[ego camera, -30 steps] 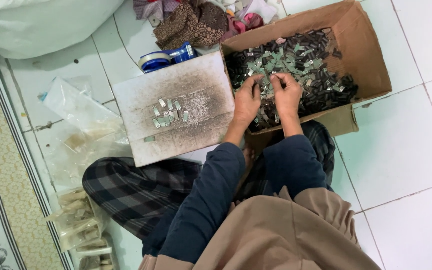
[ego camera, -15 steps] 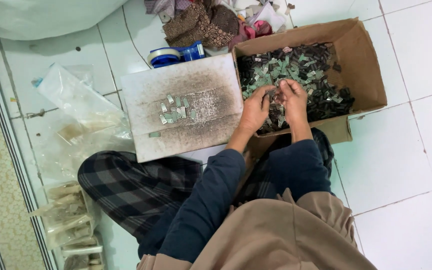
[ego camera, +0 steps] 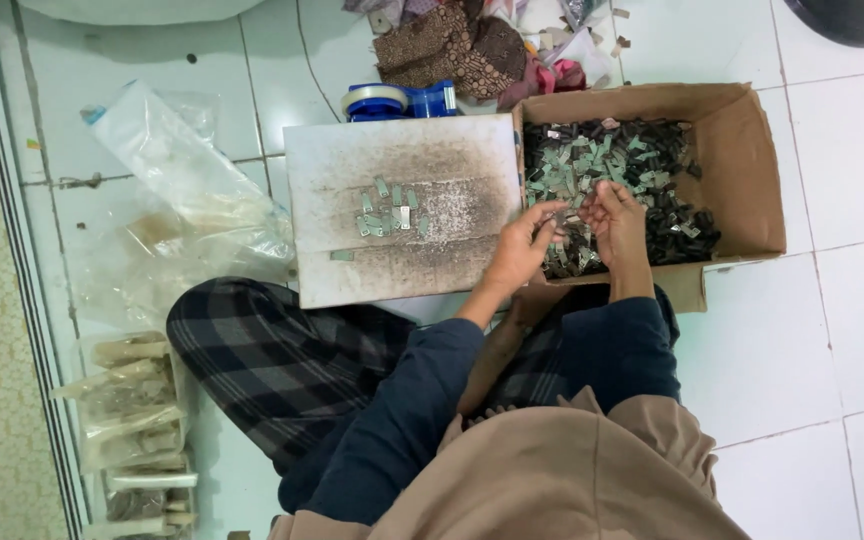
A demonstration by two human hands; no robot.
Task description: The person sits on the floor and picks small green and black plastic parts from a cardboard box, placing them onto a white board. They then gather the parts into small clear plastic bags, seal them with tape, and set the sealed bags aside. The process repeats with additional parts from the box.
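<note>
Left hand and right hand pinch small metal pcs, fingers closed, inside cardboard box. Best to lift few at once, w/ white board just left of grip.

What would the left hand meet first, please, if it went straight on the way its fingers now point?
The left hand points up and right into the cardboard box, so it would likely meet the heap of small metal pieces first; depth is hard to judge.

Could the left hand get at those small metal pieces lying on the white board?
Probably yes. The left hand hangs at the edge of the white board, and nothing lies between it and the small metal pieces.
</note>
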